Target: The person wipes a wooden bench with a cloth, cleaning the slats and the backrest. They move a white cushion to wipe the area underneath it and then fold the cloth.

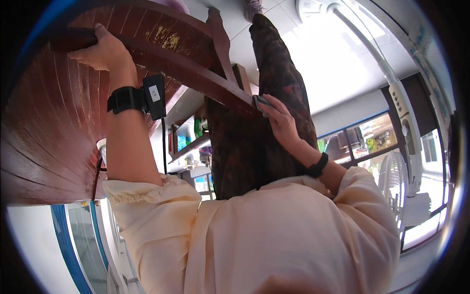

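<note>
A slatted reddish-brown wooden bench or chair (pixel 84 106) fills the upper left. Its long wooden rail (pixel 191 75) runs diagonally towards my lap. My left hand (pixel 106 51) grips the rail near its far left part, thumb on one side and fingers on the other. At the rail's near end, my right hand (pixel 281 119) holds a small grey and black pad (pixel 261 104) against the wood, fingers nearly straight over it. What the pad is made of cannot be told. Yellowish worn patches (pixel 170 40) show on slats beyond the rail.
A curved wooden post (pixel 220 40) joins the rail from above. My legs in dark patterned trousers (pixel 284 70) lie alongside its near end. A white fan (pixel 393 180) stands at the right. Shelves with goods (pixel 189 147) are beneath the bench, beyond my left arm.
</note>
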### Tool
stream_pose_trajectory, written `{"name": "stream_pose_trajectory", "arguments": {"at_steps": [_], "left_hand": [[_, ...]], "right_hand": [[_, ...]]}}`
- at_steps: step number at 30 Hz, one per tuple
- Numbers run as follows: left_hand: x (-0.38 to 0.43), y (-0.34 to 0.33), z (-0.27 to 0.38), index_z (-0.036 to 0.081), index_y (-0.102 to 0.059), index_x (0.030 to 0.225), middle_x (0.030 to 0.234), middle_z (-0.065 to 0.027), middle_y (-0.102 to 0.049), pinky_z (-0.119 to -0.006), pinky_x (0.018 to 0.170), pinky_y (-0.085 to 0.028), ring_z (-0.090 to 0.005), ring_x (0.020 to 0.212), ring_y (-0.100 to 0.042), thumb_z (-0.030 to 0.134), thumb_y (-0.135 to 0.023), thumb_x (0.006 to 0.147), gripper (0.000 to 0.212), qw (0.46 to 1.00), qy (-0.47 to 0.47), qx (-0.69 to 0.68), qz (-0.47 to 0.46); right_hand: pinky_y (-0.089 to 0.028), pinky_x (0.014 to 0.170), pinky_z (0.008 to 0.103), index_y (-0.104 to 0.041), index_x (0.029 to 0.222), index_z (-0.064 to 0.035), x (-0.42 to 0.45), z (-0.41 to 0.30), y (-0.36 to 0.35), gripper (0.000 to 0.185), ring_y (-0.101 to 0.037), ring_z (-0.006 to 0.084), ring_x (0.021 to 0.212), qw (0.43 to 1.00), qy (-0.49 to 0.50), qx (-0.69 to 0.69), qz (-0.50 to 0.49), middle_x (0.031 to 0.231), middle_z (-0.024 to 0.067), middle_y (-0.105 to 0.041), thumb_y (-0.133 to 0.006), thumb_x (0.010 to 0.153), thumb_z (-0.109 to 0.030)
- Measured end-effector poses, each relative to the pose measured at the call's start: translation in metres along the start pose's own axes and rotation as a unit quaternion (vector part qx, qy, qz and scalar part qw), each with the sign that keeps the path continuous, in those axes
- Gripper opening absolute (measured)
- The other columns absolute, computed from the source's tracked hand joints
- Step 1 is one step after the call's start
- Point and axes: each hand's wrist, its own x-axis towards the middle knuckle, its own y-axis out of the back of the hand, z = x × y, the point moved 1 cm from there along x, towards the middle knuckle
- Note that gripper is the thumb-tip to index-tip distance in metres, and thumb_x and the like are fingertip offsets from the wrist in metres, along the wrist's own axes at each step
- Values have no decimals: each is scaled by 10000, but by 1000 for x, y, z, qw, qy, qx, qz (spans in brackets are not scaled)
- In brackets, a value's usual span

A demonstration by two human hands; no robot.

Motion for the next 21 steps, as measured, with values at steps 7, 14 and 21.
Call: {"name": "stream_pose_trajectory", "arguments": {"at_steps": [7, 14, 21], "left_hand": [[2, -1, 2, -23, -78, 1402, 1348, -315, -300, -479, 968, -409, -470, 1147, -439, 288, -619, 830, 846, 996, -67, -32, 42], [4, -7, 9, -5, -122, 1407, 1348, -318, -299, -488, 941, -399, -471, 1140, -424, 262, -600, 825, 799, 993, -40, -30, 109], [7, 0, 5, 55, -28, 1423, 1315, -264, -348, -496, 850, -476, -453, 1068, -489, 277, -583, 815, 853, 997, 33, -18, 62]], "right_hand": [[-412, 941, 337, -616, 1022, -70, 79, 40, -42, 365, -484, 281, 1178, 980, -66, 163, -91, 1248, 94, -530, -491, 726, 103], [-489, 804, 275, -581, 1101, -62, 142, 21, -6, 355, -620, 149, 931, 970, -127, 205, -33, 1007, 105, -639, -533, 767, 48], [-481, 818, 301, -550, 1185, -130, 273, -264, -16, 345, -603, 230, 956, 933, 306, 190, 5, 1102, 93, -597, -576, 842, -104]]}}
